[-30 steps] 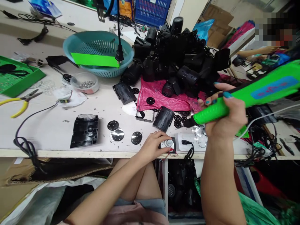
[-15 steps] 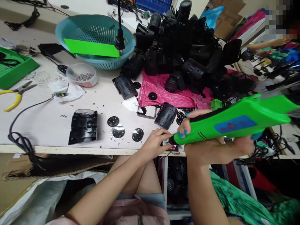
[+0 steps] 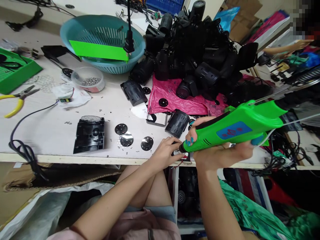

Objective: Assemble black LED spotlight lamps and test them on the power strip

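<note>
At the near edge of the worktop (image 3: 50,133), you pin a small part (image 3: 177,152) between the fingers and thumb of your left hand (image 3: 165,154), while your right hand (image 3: 217,157) wraps a green power driver (image 3: 233,128), its dark nose angled down at the piece. Fastening appears to be under way; your fingers and the driver hide whether any screw is seated. Loose red wires (image 3: 178,164) hang at the edge below, not yet tucked into anything.

Left of your hands, near the same edge, an open black housing (image 3: 89,136) lies unfilled by such a part, and black discs (image 3: 121,129) lie loose beside it, suggesting that assembly is at an early stage. Another black housing (image 3: 177,122) rests just beyond your left fingertips. Toward the far edge rises a heap of black units (image 3: 200,50); how many are finished, you cannot tell from here.
</note>
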A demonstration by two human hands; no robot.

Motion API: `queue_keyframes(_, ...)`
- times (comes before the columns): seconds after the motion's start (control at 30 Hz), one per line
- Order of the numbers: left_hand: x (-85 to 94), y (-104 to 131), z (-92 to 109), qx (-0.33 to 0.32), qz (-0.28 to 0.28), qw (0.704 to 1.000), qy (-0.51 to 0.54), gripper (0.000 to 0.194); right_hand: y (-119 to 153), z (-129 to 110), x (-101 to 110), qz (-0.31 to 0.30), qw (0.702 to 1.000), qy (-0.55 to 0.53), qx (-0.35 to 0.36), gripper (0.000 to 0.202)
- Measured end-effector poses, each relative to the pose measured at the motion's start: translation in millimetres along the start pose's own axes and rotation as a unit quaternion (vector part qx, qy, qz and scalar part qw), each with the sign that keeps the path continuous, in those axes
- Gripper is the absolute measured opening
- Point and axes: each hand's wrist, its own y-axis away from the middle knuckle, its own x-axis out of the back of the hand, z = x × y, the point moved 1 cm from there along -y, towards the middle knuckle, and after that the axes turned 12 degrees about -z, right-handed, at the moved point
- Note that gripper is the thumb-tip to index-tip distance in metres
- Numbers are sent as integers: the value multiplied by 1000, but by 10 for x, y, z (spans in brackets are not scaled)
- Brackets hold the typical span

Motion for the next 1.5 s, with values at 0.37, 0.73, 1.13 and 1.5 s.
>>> queue_keyframes(0.37, -26, 7, -12, 17, -11, 1000, 0, 24, -12, 62, -63, -33, 996, -50, -70, 55)
queue_keyframes(0.73, 23, 33, 39, 17, -10, 1000, 18, 18, 137, 252, -62, -30, 998, -46, -13, 70)
queue_keyframes(1.13, 382, 292, 255, 14, 12, 999, -47, 45, 186, -23, 10, 47, 997, -40, 43, 77)
queue_keyframes(1.5, 1033, 337, -265, 137, 13, 984, -110, 12, 862, -303, 212, 90, 992, -84, 18, 84)
